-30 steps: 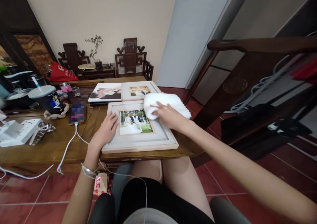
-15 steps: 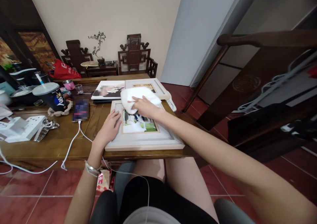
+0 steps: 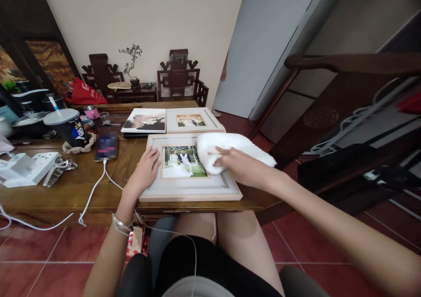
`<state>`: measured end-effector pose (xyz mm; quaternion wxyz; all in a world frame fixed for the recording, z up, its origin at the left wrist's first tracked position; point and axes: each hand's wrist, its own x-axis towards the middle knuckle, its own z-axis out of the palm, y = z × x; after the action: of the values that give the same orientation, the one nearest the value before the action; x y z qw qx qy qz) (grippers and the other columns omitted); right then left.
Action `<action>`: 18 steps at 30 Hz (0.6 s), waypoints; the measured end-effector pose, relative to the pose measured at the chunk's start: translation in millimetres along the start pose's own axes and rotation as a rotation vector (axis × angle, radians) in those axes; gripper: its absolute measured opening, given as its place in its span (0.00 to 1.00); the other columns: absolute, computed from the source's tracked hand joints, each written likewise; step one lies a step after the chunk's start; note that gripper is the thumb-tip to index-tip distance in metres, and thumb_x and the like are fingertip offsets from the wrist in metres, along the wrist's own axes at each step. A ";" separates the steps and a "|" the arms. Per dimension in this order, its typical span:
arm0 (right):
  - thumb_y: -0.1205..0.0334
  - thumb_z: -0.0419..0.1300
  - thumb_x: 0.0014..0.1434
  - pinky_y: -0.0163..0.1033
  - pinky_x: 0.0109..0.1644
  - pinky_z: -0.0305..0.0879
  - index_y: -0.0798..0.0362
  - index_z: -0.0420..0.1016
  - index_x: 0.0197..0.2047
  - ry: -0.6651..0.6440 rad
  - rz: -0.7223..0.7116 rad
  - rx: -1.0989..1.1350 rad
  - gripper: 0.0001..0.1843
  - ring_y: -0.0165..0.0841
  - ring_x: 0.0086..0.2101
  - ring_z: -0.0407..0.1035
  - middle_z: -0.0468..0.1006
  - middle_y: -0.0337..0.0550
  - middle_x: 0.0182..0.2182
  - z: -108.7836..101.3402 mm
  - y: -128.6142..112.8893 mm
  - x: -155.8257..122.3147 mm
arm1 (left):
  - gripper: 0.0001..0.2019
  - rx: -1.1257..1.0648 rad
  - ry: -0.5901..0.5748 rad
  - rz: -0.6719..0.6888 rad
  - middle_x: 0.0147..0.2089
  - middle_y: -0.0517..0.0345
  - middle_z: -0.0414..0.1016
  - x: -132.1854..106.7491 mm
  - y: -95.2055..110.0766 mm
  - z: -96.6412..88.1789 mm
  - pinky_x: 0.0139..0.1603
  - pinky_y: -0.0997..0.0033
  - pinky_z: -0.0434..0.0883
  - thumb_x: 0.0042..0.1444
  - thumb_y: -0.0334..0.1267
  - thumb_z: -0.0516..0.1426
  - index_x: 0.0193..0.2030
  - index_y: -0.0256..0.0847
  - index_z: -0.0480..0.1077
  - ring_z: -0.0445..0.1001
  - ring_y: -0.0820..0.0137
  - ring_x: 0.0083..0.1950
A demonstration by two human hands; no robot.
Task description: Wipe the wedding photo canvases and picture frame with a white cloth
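Observation:
A pale wooden picture frame (image 3: 190, 190) lies flat near the table's front edge, with a photo of two people (image 3: 179, 160) inside its white mat. My left hand (image 3: 145, 169) rests on the frame's left edge, fingers laid out flat over the border. In my right hand (image 3: 237, 164) is a fluffy white cloth (image 3: 245, 147), bunched under the fingers. The cloth covers the frame's upper right corner and the photo's right edge, and hangs out past the frame's right side.
Behind lie a second frame (image 3: 213, 121) and a photo panel (image 3: 144, 124). To the left are a phone (image 3: 105, 146) on a white cable, a lidded cup (image 3: 70, 130), a hair clip (image 3: 61, 172) and a power strip (image 3: 36, 167). Another person's hand (image 3: 223, 73) shows by the door.
My right hand has swept the cloth from the frame's far edge to its right side, uncovering the photo and rear frame. My left hand stays put. Another person's hand has appeared by the door.

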<state>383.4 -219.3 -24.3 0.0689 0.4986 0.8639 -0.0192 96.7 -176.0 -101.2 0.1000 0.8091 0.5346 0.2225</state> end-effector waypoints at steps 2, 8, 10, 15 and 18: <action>0.85 0.46 0.45 0.46 0.57 0.62 0.55 0.81 0.38 -0.055 -0.035 0.030 0.28 0.45 0.63 0.57 0.80 0.53 0.45 -5.3 -14.1 -28.6 | 0.23 -0.001 0.001 0.000 0.68 0.45 0.59 -0.6 0.3 -0.3 0.69 0.47 0.54 0.64 0.40 0.44 0.62 0.33 0.64 0.49 0.58 0.72; 0.82 0.48 0.47 0.40 0.53 0.64 0.52 0.81 0.42 -0.037 -0.030 0.148 0.28 0.42 0.55 0.68 0.81 0.48 0.42 -7.8 -25.9 -59.3 | 0.24 0.015 -0.026 0.020 0.68 0.42 0.59 -0.8 1.3 -3.7 0.69 0.50 0.54 0.64 0.39 0.44 0.63 0.28 0.62 0.48 0.57 0.73; 0.83 0.47 0.46 0.40 0.54 0.63 0.55 0.80 0.44 -0.044 0.013 0.125 0.29 0.44 0.57 0.65 0.80 0.52 0.43 -5.6 -21.8 -42.1 | 0.24 0.018 -0.027 0.041 0.68 0.40 0.59 -0.6 0.5 -4.7 0.70 0.53 0.52 0.64 0.40 0.44 0.62 0.27 0.63 0.48 0.57 0.73; 0.85 0.47 0.46 0.43 0.58 0.58 0.59 0.78 0.45 0.058 0.083 0.063 0.29 0.45 0.63 0.56 0.78 0.56 0.46 3.4 0.4 24.9 | 0.23 -0.001 0.010 0.064 0.67 0.43 0.61 -1.1 -2.8 -4.3 0.71 0.52 0.52 0.64 0.41 0.46 0.61 0.32 0.64 0.50 0.59 0.72; 0.83 0.47 0.47 0.47 0.56 0.59 0.60 0.78 0.46 0.148 0.121 0.033 0.28 0.47 0.60 0.59 0.75 0.59 0.50 8.8 11.0 49.3 | 0.23 -0.018 0.032 0.052 0.66 0.42 0.62 -1.6 -3.9 -2.8 0.70 0.52 0.52 0.64 0.41 0.46 0.61 0.31 0.64 0.51 0.59 0.72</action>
<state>369.4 -172.4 -39.4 -0.0020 0.5511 0.8344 0.0078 91.7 -176.0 -100.7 0.0929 0.8182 0.5127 0.2428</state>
